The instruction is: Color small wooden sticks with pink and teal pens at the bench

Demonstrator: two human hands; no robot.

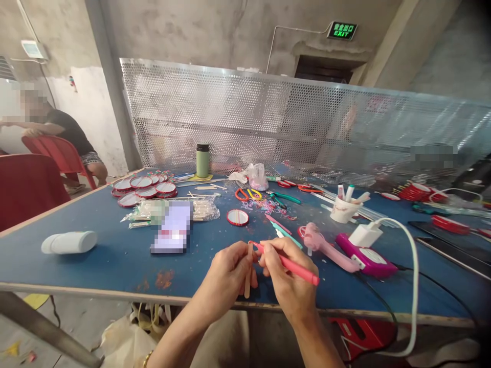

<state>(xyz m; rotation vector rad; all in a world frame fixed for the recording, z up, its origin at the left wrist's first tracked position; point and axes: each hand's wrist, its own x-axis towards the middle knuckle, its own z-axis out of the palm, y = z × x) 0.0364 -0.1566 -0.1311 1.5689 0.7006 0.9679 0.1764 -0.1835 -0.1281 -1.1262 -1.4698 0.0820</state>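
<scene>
- Head view: phone (174,227) stood left, pink fan (332,249) right, red-rimmed disc (238,218) ahead on bench (123,268).
- Left hand (230,266), angled inward, pinched wooden stick (247,286) between fingers.
- Right hand (287,278) gripped pink pen (301,269), tip near stick's top.

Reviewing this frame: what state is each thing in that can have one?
Left hand: gripping a wooden craft stick
Right hand: holding a pink pen, tip at the stick's upper end
Light-green bottle: upright, lid on
White bottle: on its side
Phone: screen lit
Paper cup: upright, holding pens
White charger: cable attached
Exit sign: lit
</scene>
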